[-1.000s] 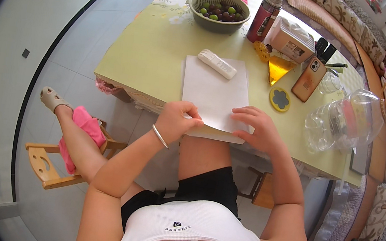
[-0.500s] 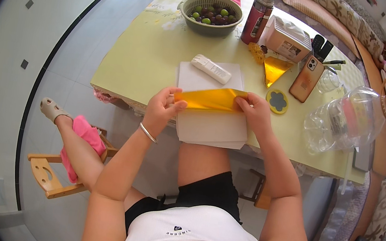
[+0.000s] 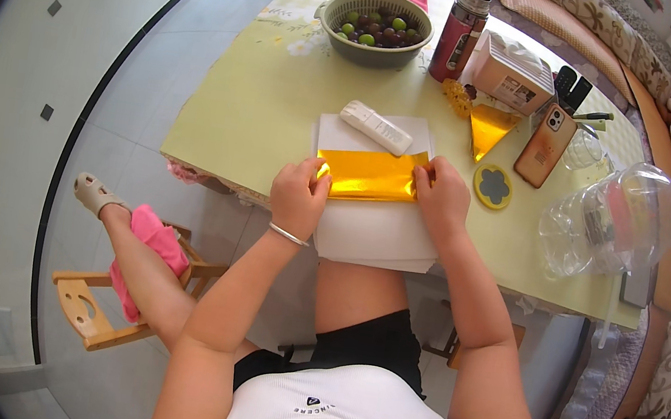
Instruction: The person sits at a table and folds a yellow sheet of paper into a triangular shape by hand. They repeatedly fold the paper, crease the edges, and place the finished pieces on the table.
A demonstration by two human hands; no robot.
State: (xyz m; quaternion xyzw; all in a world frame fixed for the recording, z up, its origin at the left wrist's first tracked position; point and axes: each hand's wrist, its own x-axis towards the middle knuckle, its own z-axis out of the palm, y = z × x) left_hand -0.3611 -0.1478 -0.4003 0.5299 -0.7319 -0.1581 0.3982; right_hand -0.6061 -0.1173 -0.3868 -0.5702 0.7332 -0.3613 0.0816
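Observation:
A shiny gold foil sheet [image 3: 371,175], folded into a wide strip, spans the space between my two hands. My left hand [image 3: 300,194], with a silver bangle at its wrist, pinches the strip's left end. At the other end my right hand [image 3: 443,197] grips it between thumb and fingers. Beneath the foil is a stack of white paper [image 3: 374,236] at the table's near edge. A white oblong case [image 3: 375,127] lies on the paper just beyond the strip. To the right rest a gold foil triangle [image 3: 490,132] and a round yellow-rimmed disc with a grey flower shape [image 3: 493,185].
On the yellow-green tablecloth [image 3: 238,110] stand a basket of grapes [image 3: 372,50], a red flask [image 3: 460,34] and a tissue box [image 3: 514,73]. A phone [image 3: 545,145] leans before them. A large clear plastic jug [image 3: 609,218] lies at the right.
The foil strip has come down toward the paper and now shows a broader, flatter face. My left hand has turned over it, knuckles up; both hands keep their hold.

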